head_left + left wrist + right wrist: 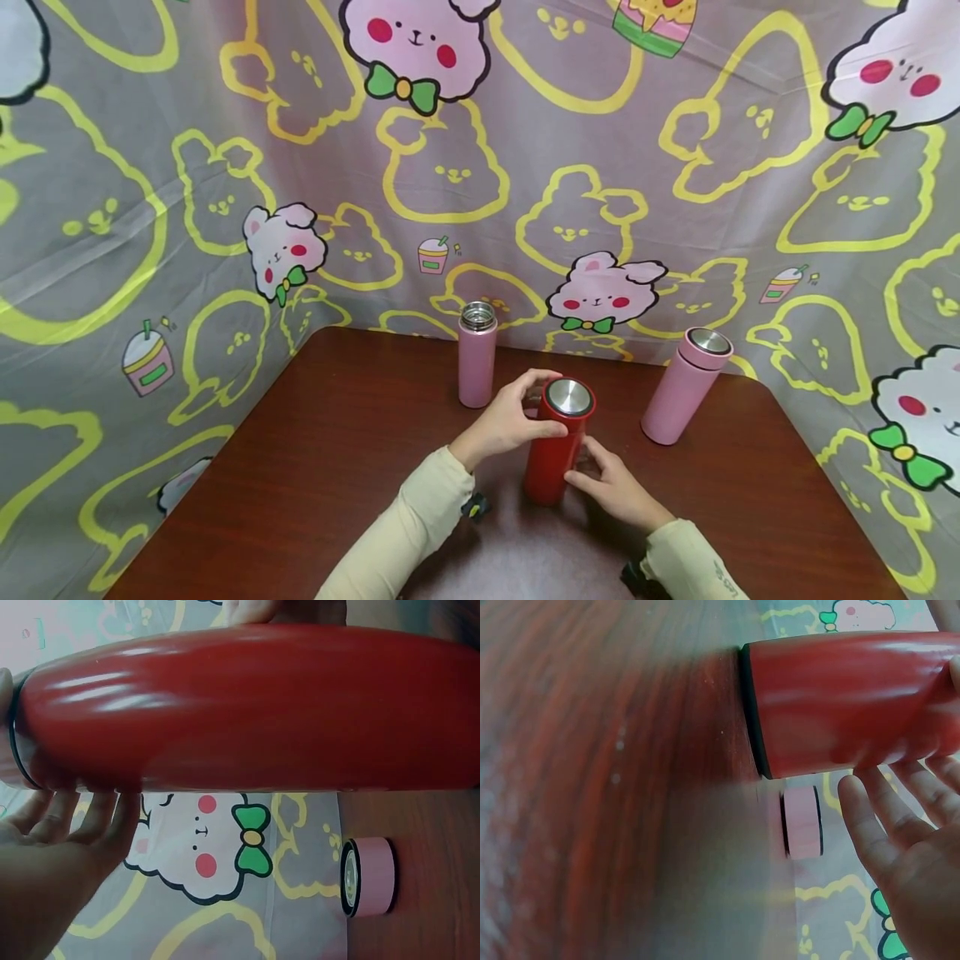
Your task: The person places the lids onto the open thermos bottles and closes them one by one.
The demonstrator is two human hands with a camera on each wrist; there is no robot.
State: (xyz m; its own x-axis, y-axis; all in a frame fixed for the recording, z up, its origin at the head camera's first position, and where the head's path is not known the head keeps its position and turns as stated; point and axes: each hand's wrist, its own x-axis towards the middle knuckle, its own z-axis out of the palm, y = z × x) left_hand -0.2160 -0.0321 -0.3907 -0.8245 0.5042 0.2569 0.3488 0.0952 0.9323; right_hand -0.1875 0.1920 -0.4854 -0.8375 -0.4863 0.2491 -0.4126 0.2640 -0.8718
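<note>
Glossy red metal in the head view: a vacuum flask [553, 467] stands on the dark wooden table [315, 483], front centre, long axis upright, its steel-topped lid [568, 397] uppermost. The left hand [504, 425] is clamped round its top, thumb in front; the right hand [618, 492] grips the lower body between thumb and fingers. Behind stand two slim pink flasks, one open-mouthed [476, 367] at left, one capped [681, 396] at right, before a cartoon-printed cloth [450, 192].

From the left wrist, the flask lies across the picture, lid end left, with a black seam and smooth, rounded sides. Below it shows a short pink cap [375, 876], mostly hidden from the head.

From the right wrist, a black ring [754, 712] shows at the flask's base, meeting the wood; fingers touch the red wall.
</note>
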